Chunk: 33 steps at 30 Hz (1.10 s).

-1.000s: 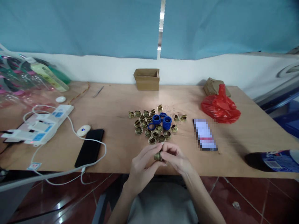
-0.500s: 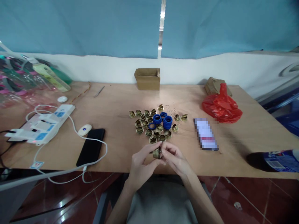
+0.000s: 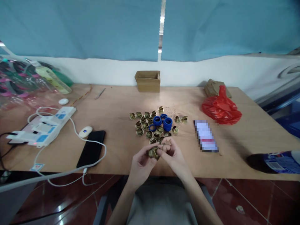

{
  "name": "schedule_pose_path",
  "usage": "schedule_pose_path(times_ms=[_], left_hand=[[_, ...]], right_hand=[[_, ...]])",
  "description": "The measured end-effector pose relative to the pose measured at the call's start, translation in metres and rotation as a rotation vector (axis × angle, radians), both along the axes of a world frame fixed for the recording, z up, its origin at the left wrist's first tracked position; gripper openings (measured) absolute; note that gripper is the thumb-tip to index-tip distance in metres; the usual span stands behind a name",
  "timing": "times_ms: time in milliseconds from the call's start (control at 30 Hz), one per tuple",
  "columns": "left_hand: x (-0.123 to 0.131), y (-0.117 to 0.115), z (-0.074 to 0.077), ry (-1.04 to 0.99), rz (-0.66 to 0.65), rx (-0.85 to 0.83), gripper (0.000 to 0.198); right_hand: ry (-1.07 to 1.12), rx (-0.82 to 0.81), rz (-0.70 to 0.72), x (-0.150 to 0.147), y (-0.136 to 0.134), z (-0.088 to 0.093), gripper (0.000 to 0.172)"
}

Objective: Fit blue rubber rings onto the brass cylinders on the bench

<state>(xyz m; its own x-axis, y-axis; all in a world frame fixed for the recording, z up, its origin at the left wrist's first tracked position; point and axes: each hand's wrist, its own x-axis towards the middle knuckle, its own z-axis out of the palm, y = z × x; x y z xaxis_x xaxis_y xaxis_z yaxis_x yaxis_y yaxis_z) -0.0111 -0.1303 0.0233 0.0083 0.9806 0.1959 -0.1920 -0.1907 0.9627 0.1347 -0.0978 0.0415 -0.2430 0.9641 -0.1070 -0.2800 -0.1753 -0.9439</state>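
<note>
A pale wooden surface (image 3: pixel 122 103) is seen from the head view, backed by a white wall and a blue curtain (image 3: pixel 93 28), with a small cardboard box (image 3: pixel 147 80) at the far edge and a red bag (image 3: pixel 221 107) to the right. A black phone (image 3: pixel 91 148) and a white power strip (image 3: pixel 44 126) are laid at the left. In the middle, a cluster of brass caps (image 3: pixel 145 125) is spread around stacked blue rings (image 3: pixel 164 122). Just in front of that cluster, above the near edge, one brass piece (image 3: pixel 153 153) is held between both hands: the grip of the left hand (image 3: pixel 142 164) is closed on it from the left and below, and the grip of the right hand (image 3: pixel 173 154) is closed on it from the right, fingertips curled over it. The brass piece is judged small, light and rigid, probably smooth enough to slip or roll away, so it is best pinched by its rim between thumb and forefinger.
</note>
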Motion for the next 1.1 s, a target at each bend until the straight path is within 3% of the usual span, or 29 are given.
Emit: schedule_pose_path(times_ms=[167, 267, 433, 500, 567, 667, 800, 900, 1100], left_hand=[[0.002, 0.0, 0.007, 0.027, -0.044, 0.022, 0.036], [-0.001, 0.002, 0.007, 0.117, -0.02, 0.055, 0.038], [-0.028, 0.01, -0.015, 0.461, 0.183, -0.048, 0.063], [-0.045, 0.014, -0.027, 0.634, 0.287, -0.03, 0.051], [-0.06, 0.017, -0.037, 0.806, 0.318, 0.003, 0.03], [-0.075, 0.018, -0.048, 0.983, 0.35, -0.01, 0.02], [-0.079, 0.017, -0.057, 1.067, 0.345, -0.052, 0.021], [-0.078, 0.021, -0.059, 1.025, 0.367, -0.041, 0.034], [-0.082, 0.033, -0.053, 1.107, 0.752, -0.038, 0.056]], right_hand=[[-0.058, -0.066, 0.069, 0.001, 0.0, 0.0, 0.029], [-0.107, -0.016, 0.084, 0.005, 0.001, -0.002, 0.028], [-0.18, 0.066, -0.011, 0.026, 0.003, -0.006, 0.031], [-0.262, 0.078, -0.109, 0.038, 0.004, -0.009, 0.029], [-0.341, 0.091, -0.178, 0.05, 0.005, -0.012, 0.029], [-0.413, 0.092, -0.242, 0.064, 0.005, -0.021, 0.03], [-0.492, 0.114, -0.299, 0.073, 0.002, -0.035, 0.029], [-0.542, 0.134, -0.307, 0.074, 0.001, -0.042, 0.028], [-0.654, 0.202, -0.341, 0.062, 0.0, -0.049, 0.025]])
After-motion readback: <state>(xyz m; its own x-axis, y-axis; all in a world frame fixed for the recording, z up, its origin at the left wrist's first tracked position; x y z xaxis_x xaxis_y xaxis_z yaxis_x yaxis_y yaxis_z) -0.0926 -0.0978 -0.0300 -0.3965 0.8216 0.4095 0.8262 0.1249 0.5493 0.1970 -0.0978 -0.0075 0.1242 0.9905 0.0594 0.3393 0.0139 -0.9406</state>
